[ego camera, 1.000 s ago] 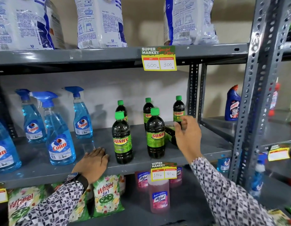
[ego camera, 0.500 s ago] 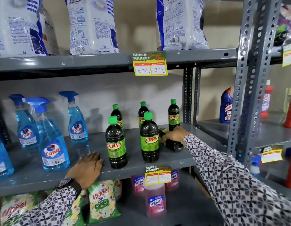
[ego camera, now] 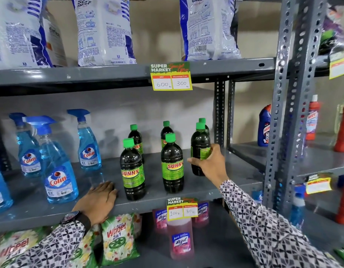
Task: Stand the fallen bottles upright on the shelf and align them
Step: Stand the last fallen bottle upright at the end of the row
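Several dark Sunny bottles with green caps stand on the grey middle shelf [ego camera: 234, 171]. Two stand in front, a left bottle [ego camera: 132, 171] and a middle bottle [ego camera: 172, 165]; others stand behind, the back left bottle [ego camera: 136, 139] among them. My right hand [ego camera: 210, 164] grips a further dark bottle [ego camera: 199, 146] around its lower body and holds it upright at the right of the group, its base close to the shelf. My left hand [ego camera: 100, 200] lies flat on the shelf's front edge, left of the front bottles, holding nothing.
Blue Colin spray bottles [ego camera: 59, 169] stand at the left of the same shelf. White detergent bags [ego camera: 105, 31] fill the shelf above. Below are Wheel packets [ego camera: 119, 242] and pink Lizol bottles [ego camera: 181, 240]. A perforated grey upright [ego camera: 283, 113] borders the right, with red and blue bottles beyond.
My right hand closed on the bottle that lay on its side behind the front row and has raised it upright. My left hand stayed flat on the shelf edge.
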A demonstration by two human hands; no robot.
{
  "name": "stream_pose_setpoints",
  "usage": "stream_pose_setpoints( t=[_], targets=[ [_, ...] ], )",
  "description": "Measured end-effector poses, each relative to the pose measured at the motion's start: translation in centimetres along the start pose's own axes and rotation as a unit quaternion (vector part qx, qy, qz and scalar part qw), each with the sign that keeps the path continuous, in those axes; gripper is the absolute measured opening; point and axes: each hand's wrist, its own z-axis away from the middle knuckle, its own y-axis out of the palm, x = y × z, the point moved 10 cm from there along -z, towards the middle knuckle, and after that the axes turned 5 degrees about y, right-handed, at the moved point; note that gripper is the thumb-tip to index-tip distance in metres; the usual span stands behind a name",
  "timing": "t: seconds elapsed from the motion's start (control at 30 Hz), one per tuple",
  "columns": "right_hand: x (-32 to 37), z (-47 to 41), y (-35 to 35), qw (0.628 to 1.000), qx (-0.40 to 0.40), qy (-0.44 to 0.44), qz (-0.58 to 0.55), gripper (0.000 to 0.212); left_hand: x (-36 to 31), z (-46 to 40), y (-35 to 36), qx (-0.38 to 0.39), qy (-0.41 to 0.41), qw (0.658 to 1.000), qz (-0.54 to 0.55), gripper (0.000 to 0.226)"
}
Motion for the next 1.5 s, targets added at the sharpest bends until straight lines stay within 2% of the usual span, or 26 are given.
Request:
stream_pose_setpoints(
  t=[0.23,0.47,0.6,0.8,0.9,1.17,1.3,1.37,1.5],
  targets=[
    [-1.3,1.5,0.8,1.0,0.012,-0.003,-0.008,0.09,-0.1,0.3,-0.5,0.0,-0.009,0.999,0.033,0.053],
    [-2.3,1.4,1.5,0.996,0.076,0.011,-0.044,0.066,-0.1,0.4,-0.9,-0.004,-0.015,0.999,0.049,0.051],
    [-2.1,1.6,1.2,0.998,0.061,-0.003,-0.026,0.058,-0.2,0.4,-0.9,0.003,-0.016,0.999,0.046,0.051],
    [-0.9,2.1,1.0,0.999,0.025,-0.029,0.012,0.069,-0.1,0.4,-0.8,0.003,-0.018,0.998,0.056,0.053],
    [-1.4,1.9,1.1,0.999,0.041,-0.015,-0.004,0.063,0.1,0.3,-0.6,0.001,-0.018,0.998,0.067,0.054],
    [-1.1,2.1,1.0,0.999,0.031,-0.021,-0.016,0.071,0.3,0.0,-0.2,0.002,-0.014,0.998,0.067,0.055],
    [-1.6,1.9,1.2,0.998,0.052,-0.01,-0.034,0.065,0.5,-0.1,-0.1,0.002,-0.016,0.998,0.064,0.054],
    [-1.6,2.0,1.2,0.998,0.053,-0.01,-0.037,0.068,0.5,-0.1,0.0,0.002,-0.016,0.998,0.062,0.054],
    [-1.3,2.0,1.0,0.998,0.045,-0.018,-0.039,0.071,0.8,-0.1,0.0,-0.009,-0.031,0.994,0.101,0.056]
  ],
)
